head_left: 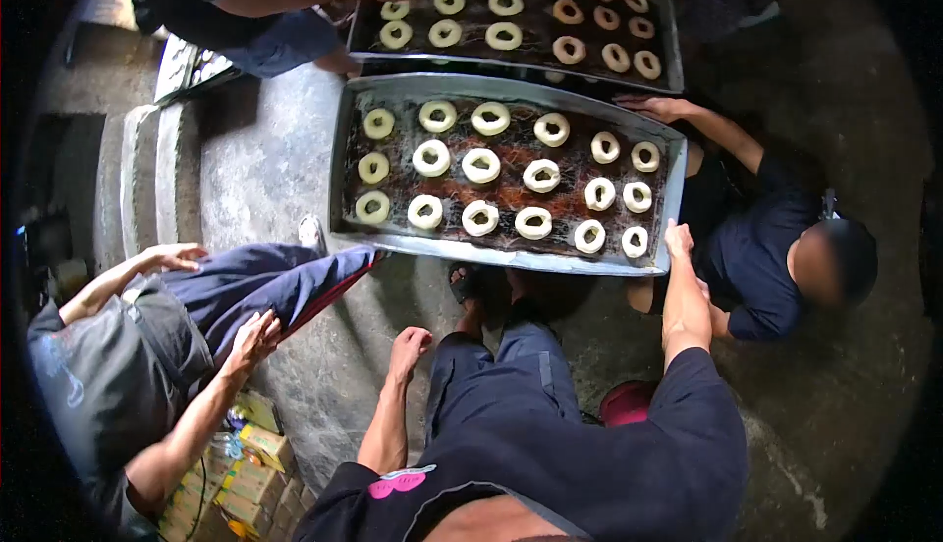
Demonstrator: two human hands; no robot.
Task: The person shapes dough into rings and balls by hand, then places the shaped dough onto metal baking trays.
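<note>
A large metal tray [511,252] with rows of pale dough rings, such as one ring [481,166], lies across the middle of the view. My right hand [679,239] grips its near right corner, fingers wrapped at the rim. My left hand [410,348] hangs below the tray's near edge, touching nothing, with its fingers curled in. Beyond the first tray is a second tray [521,64] with more rings, some browner on its right side. A co-worker's hand [656,106] touches the first tray's far right corner.
A co-worker in dark clothes crouches at the right. Another stands at the left, both hands near the thighs. Other people's hands reach the far tray. Yellow boxes [252,481] are at the lower left, a red object [629,403] behind my right side, steps [167,179] at the left.
</note>
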